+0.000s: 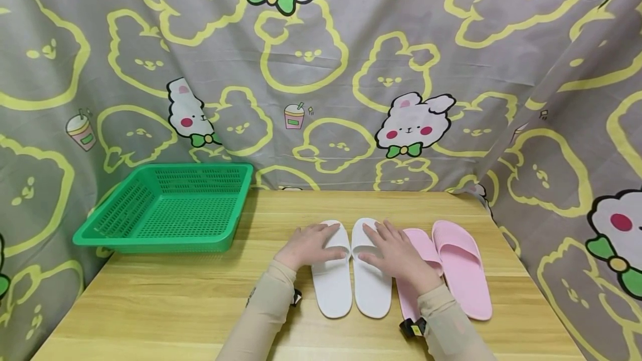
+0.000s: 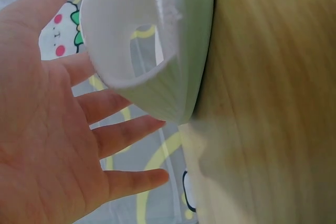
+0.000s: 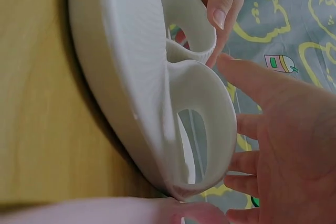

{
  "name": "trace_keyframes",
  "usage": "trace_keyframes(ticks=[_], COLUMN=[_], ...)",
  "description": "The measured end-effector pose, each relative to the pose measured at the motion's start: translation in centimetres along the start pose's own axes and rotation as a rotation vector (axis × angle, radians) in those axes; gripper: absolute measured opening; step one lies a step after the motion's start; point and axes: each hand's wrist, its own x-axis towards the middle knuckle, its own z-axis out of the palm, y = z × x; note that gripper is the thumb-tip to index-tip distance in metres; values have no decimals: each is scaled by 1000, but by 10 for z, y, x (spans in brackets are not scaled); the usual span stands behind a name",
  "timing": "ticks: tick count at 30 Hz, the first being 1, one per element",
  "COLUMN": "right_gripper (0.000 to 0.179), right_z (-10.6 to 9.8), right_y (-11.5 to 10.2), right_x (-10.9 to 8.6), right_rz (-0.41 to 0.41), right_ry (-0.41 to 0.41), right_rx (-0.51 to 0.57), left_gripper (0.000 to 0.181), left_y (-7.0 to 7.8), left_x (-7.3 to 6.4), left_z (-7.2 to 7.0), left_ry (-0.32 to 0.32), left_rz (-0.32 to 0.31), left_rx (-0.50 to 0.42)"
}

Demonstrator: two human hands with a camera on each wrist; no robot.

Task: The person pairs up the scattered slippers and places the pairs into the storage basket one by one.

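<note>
Two white slippers lie side by side on the wooden table, the left one [image 1: 332, 291] and the right one [image 1: 372, 294], toes pointing away from me. My left hand [image 1: 308, 247] is over the strap of the left slipper, its fingers spread and straight beside the strap in the left wrist view. Over the right slipper's strap is my right hand [image 1: 398, 252], fingers extended along its outer side in the right wrist view. Neither hand curls round a slipper. A pink slipper [image 1: 407, 297] lies partly hidden under my right forearm, with its mate [image 1: 468, 283] to the right.
A green perforated basket [image 1: 228, 241] stands at the table's back left. The wooden table [image 1: 200, 305] meets a grey curtain [image 1: 331, 110] with yellow outlines and white rabbits at its back and sides. Each wrist carries a small black device.
</note>
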Motion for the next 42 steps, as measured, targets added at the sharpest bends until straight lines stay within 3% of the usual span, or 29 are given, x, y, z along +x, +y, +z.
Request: trace_keyframes(ticks=[20, 35, 42], right_gripper=[66, 55, 56], right_z=[-4, -5, -5], right_y=[0, 2, 0], right_x=[1, 1, 0], right_rz=[0, -31, -34], right_ry=[0, 48, 55], right_rx=[5, -10, -25], left_gripper=[81, 71, 69], left_y=[-3, -7, -8], left_x=[4, 4, 3], left_z=[0, 1, 0], left_ry=[18, 99, 107], left_rz=[-21, 62, 68], left_rx=[14, 70, 78])
